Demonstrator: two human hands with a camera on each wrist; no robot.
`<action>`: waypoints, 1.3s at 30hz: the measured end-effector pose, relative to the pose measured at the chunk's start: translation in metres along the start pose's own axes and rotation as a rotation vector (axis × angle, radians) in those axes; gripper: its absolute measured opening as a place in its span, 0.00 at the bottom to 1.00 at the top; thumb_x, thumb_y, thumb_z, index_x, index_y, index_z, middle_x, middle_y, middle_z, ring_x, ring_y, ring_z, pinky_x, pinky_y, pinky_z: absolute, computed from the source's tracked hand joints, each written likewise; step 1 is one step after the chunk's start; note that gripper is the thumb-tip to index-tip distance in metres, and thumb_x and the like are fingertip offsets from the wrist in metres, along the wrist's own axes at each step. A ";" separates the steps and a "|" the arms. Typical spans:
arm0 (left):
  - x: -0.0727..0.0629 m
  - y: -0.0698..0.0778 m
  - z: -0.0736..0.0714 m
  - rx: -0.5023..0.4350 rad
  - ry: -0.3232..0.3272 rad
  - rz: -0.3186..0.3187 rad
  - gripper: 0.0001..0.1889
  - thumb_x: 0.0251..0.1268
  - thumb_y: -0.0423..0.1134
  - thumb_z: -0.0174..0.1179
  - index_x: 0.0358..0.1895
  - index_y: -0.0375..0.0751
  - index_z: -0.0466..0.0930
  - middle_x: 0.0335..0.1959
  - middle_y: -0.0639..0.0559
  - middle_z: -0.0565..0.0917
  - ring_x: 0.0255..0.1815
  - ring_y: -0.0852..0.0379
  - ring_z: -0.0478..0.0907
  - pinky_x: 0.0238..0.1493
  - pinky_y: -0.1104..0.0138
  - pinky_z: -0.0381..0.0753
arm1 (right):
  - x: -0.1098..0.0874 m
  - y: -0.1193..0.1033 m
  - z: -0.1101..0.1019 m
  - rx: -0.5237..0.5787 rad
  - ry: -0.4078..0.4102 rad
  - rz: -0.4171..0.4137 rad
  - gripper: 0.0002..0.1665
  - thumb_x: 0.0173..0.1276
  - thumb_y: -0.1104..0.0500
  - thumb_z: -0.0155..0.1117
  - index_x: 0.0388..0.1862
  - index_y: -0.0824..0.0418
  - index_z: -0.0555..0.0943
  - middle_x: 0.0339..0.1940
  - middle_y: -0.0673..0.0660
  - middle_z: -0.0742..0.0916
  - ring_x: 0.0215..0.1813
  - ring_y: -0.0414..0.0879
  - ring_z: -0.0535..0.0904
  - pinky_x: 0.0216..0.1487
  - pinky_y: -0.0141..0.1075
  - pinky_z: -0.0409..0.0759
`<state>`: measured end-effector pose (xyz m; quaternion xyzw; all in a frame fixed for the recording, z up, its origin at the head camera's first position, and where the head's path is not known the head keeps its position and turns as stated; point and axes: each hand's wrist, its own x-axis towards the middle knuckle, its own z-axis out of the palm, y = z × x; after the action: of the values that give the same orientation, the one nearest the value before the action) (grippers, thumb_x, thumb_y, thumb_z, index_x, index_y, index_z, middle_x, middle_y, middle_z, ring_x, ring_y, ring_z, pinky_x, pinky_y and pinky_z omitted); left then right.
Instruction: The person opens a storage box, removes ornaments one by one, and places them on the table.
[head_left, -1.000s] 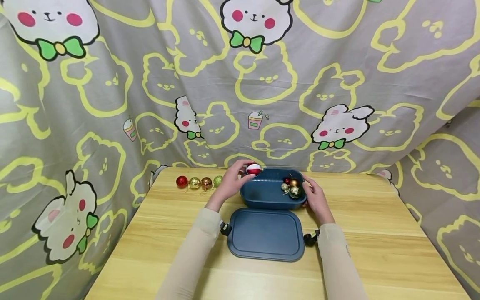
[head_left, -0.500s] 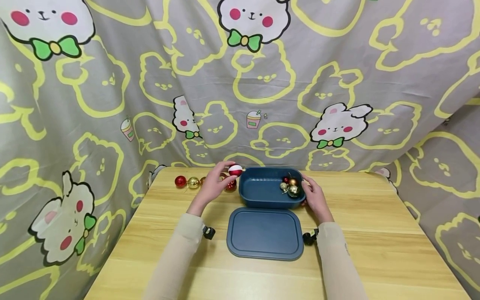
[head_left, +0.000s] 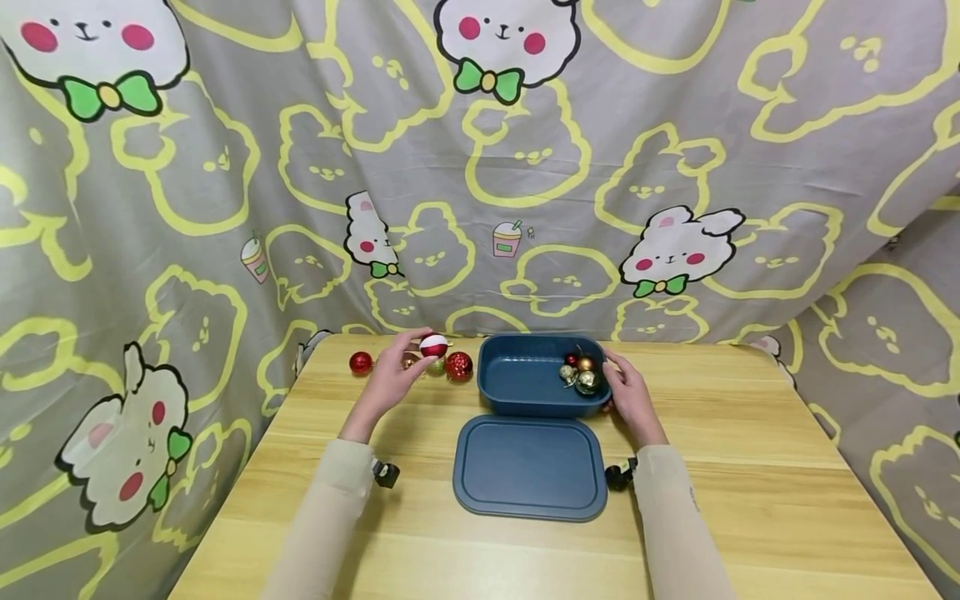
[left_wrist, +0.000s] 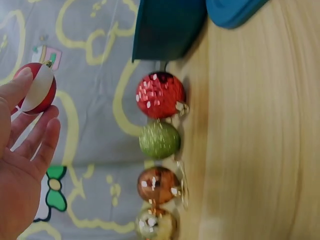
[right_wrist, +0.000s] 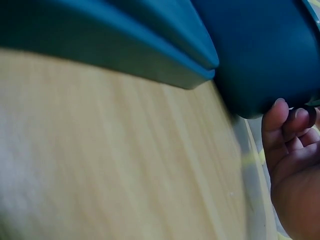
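Note:
My left hand [head_left: 390, 377] pinches a red and white Christmas ball [head_left: 433, 346] between thumb and fingers, above the row of ornaments left of the box. In the left wrist view that ball [left_wrist: 39, 88] shows its white band and gold cap. Below it on the table lie a shiny red ball [left_wrist: 161, 95], a green ball [left_wrist: 160, 140], a copper ball [left_wrist: 158, 185] and a gold ball [left_wrist: 156, 223]. My right hand [head_left: 632, 396] grips the right end of the blue box [head_left: 517, 408]. In the right wrist view its curled fingers [right_wrist: 276, 116] meet the box wall.
Inside the box, several small ornaments [head_left: 587, 382] cluster at the right end. The box's blue lid [head_left: 529, 468] lies flat in front of it. Another red ball [head_left: 361, 362] ends the row at the left. A patterned curtain [head_left: 540, 167] hangs behind the wooden table [head_left: 750, 467].
My left hand has carried the red and white ball leftward from the box's left end to over the ornament row. The right hand has stayed at the box.

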<state>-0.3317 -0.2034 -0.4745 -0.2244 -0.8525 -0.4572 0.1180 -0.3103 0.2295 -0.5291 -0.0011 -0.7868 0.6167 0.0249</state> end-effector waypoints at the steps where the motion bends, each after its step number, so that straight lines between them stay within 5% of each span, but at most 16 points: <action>1: -0.002 -0.002 -0.003 -0.001 0.004 -0.007 0.25 0.74 0.39 0.65 0.71 0.41 0.74 0.62 0.42 0.80 0.55 0.44 0.84 0.51 0.52 0.86 | 0.002 0.003 0.000 0.004 -0.001 0.001 0.30 0.86 0.57 0.48 0.81 0.65 0.63 0.48 0.81 0.84 0.21 0.57 0.79 0.27 0.48 0.85; 10: -0.015 -0.023 -0.026 0.035 0.053 -0.046 0.24 0.72 0.39 0.66 0.69 0.41 0.75 0.61 0.41 0.81 0.53 0.45 0.84 0.50 0.59 0.84 | 0.018 0.032 -0.001 -0.005 0.018 0.034 0.31 0.86 0.50 0.48 0.83 0.54 0.63 0.48 0.75 0.86 0.20 0.49 0.78 0.27 0.42 0.85; 17: -0.028 -0.042 -0.045 0.036 0.093 -0.103 0.24 0.73 0.37 0.65 0.68 0.38 0.74 0.55 0.38 0.82 0.48 0.47 0.82 0.45 0.74 0.80 | 0.004 0.006 0.000 -0.007 -0.002 0.016 0.30 0.86 0.56 0.48 0.82 0.64 0.63 0.53 0.81 0.84 0.21 0.55 0.79 0.27 0.47 0.85; 29: -0.047 -0.073 -0.070 0.077 0.101 -0.235 0.25 0.75 0.39 0.64 0.70 0.36 0.72 0.63 0.36 0.79 0.58 0.41 0.80 0.53 0.75 0.77 | 0.001 -0.001 -0.002 0.000 -0.004 0.015 0.31 0.86 0.54 0.49 0.82 0.62 0.62 0.50 0.78 0.85 0.21 0.56 0.79 0.26 0.45 0.85; 39: -0.062 -0.099 -0.082 0.079 0.065 -0.351 0.27 0.77 0.40 0.61 0.72 0.35 0.68 0.68 0.32 0.75 0.63 0.34 0.79 0.61 0.52 0.81 | 0.014 0.025 -0.002 -0.003 0.011 0.010 0.31 0.86 0.51 0.48 0.83 0.58 0.63 0.49 0.79 0.85 0.19 0.48 0.77 0.25 0.42 0.84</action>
<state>-0.3270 -0.3366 -0.5262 -0.0523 -0.8916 -0.4439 0.0728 -0.3245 0.2374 -0.5524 -0.0086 -0.7876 0.6156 0.0261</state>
